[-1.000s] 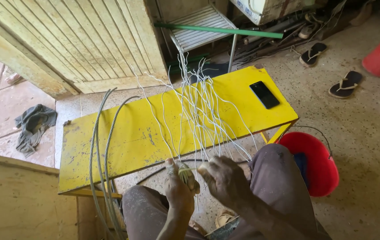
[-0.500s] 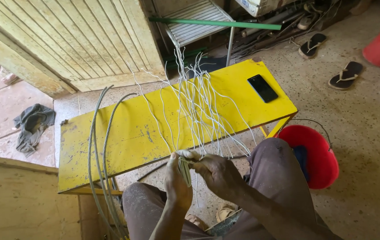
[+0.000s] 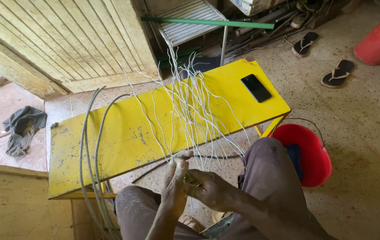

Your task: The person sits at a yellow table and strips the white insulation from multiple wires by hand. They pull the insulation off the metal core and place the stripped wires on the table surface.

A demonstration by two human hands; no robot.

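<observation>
Both the left hand point(image 3: 175, 184) and right hand point(image 3: 207, 189) pinch the gathered base of thin, stiff white strands point(image 3: 190, 111), which fan toward 12 o'clock over the scuffed yellow bench point(image 3: 110, 133); a flat black phone point(image 3: 255, 87) lies at 2 o'clock.

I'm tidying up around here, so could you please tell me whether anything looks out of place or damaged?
The yellow wooden bench has scuffed, chipped paint. A crumpled dark grey rag lies on the floor tiles by the door. Two black flip-flops lie apart on the floor. A black phone rests loose near the splayed white wire strands.
</observation>
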